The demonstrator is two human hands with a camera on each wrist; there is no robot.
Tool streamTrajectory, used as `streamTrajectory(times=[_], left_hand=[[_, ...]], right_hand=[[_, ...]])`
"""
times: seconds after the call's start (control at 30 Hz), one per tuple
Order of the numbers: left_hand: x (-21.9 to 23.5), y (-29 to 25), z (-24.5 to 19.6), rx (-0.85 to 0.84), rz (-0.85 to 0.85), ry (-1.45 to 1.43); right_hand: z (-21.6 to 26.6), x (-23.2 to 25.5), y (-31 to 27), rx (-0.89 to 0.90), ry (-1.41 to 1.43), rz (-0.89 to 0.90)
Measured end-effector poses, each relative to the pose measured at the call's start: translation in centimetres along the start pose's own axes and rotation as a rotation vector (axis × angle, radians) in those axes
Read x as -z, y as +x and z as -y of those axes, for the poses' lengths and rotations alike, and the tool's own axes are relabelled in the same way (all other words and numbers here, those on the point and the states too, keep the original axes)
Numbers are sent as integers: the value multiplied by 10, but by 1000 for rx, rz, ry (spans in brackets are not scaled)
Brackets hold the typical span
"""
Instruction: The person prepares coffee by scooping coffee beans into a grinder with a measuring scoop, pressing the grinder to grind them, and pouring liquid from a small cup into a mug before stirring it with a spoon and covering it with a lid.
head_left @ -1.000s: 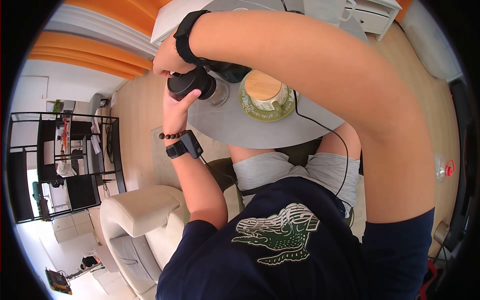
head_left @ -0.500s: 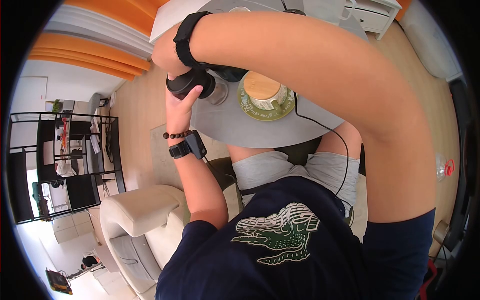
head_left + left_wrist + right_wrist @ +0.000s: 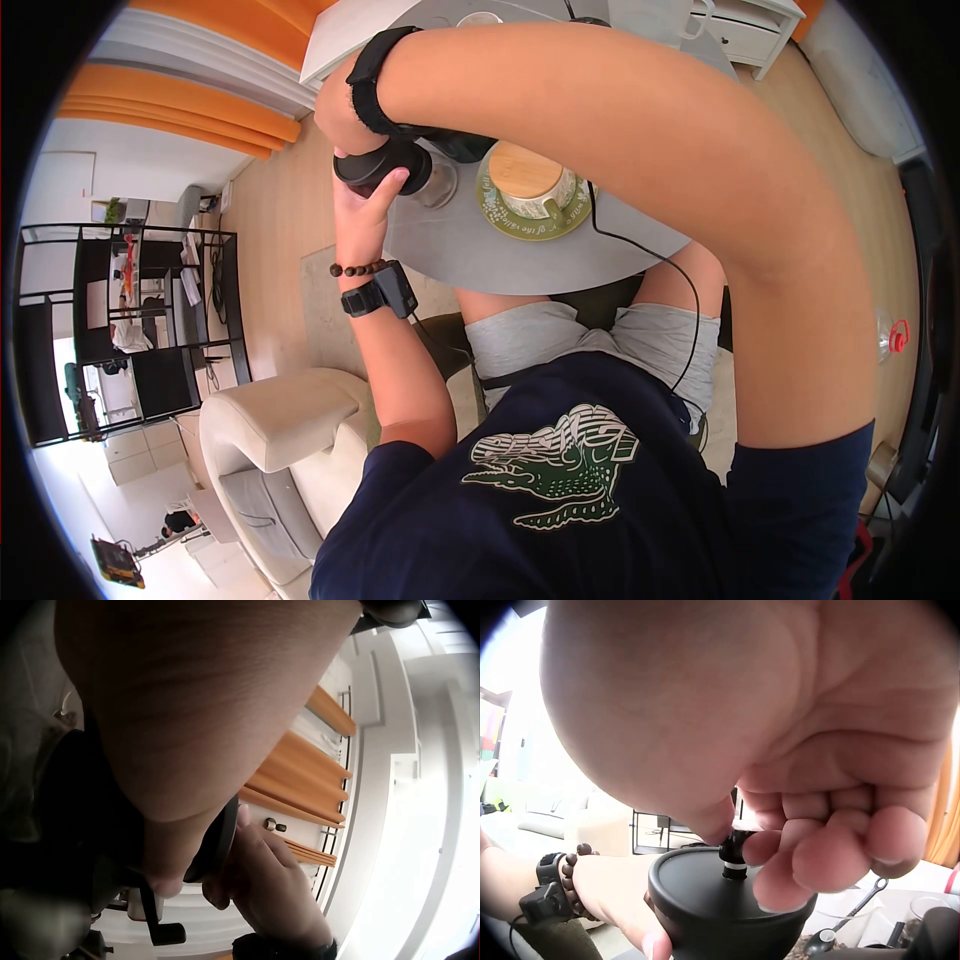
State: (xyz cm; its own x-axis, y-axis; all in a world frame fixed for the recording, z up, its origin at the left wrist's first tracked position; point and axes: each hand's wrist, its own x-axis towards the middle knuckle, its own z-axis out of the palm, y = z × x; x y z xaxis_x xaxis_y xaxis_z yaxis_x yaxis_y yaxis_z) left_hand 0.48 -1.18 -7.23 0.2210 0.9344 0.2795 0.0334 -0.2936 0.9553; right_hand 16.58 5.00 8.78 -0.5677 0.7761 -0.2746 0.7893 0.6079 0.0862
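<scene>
Above, right hand (image 3: 810, 765) pinches knob (image 3: 735, 862); left hand (image 3: 360, 218) clasps container (image 3: 731, 930)

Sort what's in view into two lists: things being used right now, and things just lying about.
In use:
- black lidded vessel, held by the left hand
- knob on its lid, pinched by the right hand

Apparently just lying about:
- mug with wooden lid
- green saucer under it
- red-capped bottle
</scene>
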Motion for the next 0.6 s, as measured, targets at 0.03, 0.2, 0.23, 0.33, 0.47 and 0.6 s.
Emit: streamTrajectory(times=[0.03,0.2,0.23,0.33,0.47,0.6], left_hand=[[0,0,0,1,-12,11],[0,0,1,-3,-13,29],[-1,0,0,-14,-9,34],[-3,0,-2,-13,-9,19],[0,-1,1,15,-23,39],[-2,-1,1,-8,-45,55]], right_hand=[[4,-2,3,-49,12,-13],[-2,-4,5,-23,-49,-8],[-6,3,-18,102,-30,-88],[0,-3,-23,211,-78,-213],[2,-8,-24,235,-166,-294],[7,4,-27,230,-186,-207]])
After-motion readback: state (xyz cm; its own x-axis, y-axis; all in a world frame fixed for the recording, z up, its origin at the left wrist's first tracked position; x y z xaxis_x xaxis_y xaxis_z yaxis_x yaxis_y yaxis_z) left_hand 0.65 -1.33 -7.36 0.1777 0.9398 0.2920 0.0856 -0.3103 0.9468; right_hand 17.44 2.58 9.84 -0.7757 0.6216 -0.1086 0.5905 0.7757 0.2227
